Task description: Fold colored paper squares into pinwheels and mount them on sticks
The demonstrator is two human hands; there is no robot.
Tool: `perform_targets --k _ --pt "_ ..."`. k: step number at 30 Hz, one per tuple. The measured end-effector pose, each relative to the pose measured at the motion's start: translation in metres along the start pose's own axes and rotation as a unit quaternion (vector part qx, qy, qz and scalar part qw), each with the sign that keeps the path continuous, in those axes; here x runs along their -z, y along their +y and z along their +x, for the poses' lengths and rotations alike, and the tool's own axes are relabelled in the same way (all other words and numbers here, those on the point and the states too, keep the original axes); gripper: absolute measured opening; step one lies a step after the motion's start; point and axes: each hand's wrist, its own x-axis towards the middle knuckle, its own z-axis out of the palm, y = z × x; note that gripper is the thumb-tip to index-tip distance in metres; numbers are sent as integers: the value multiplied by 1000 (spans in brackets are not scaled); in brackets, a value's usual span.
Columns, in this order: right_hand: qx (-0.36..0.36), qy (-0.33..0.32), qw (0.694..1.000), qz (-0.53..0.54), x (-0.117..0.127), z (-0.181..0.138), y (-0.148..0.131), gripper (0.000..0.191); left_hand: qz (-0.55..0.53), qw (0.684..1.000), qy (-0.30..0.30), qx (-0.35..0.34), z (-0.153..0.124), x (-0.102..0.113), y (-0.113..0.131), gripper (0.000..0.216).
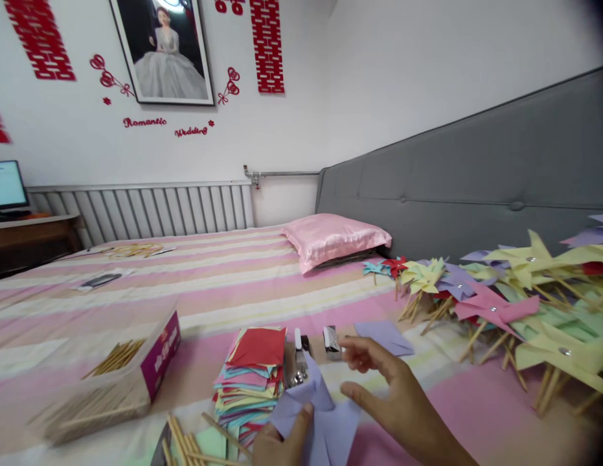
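My left hand grips a purple paper pinwheel at the bottom centre, its thumb pressed on the folded middle. To the right, my right hand is apart from the paper, thumb and fingers spread, with nothing visible in it. Its fingertips are close to a small box. Just behind the pinwheel, shiny metal pins lie by another small open box. Left of them rises a stack of coloured paper squares, a red one on top. A loose purple sheet lies beyond my right hand.
Finished pinwheels on sticks crowd the right side by the grey headboard. A clear tub of wooden sticks stands at left. Loose sticks lie at the front. Farther back is a pink pillow on the striped bedsheet.
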Motion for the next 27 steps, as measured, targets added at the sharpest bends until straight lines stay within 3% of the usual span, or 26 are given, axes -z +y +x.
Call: perform_targets --k 2,4,7,10,13,17,24,27 --pt "16 -9 1000 -7 3 -2 -5 20 -43 999 19 24 3 2 -1 33" --pt "7 -79 997 -19 5 -5 -10 15 -93 994 24 51 5 3 -1 29" --pt "-19 -196 979 -54 5 -9 -14 22 -162 983 -2 84 4 4 3 28" --pt "-31 -243 968 -49 1 -9 -14 31 -186 975 -53 109 -1 3 12 32" --pt "-33 -248 968 -14 -3 -9 -10 32 -204 969 -71 122 -6 -1 16 33" --pt "-44 -220 974 -8 -5 -8 -8 19 -212 968 -70 118 -10 -7 16 37" --pt "-54 -187 981 5 -8 -8 -7 6 -111 992 -41 43 -11 -5 15 46" --pt "-52 -187 980 34 -10 -6 -9 6 -124 991 -40 36 -7 -5 8 44"
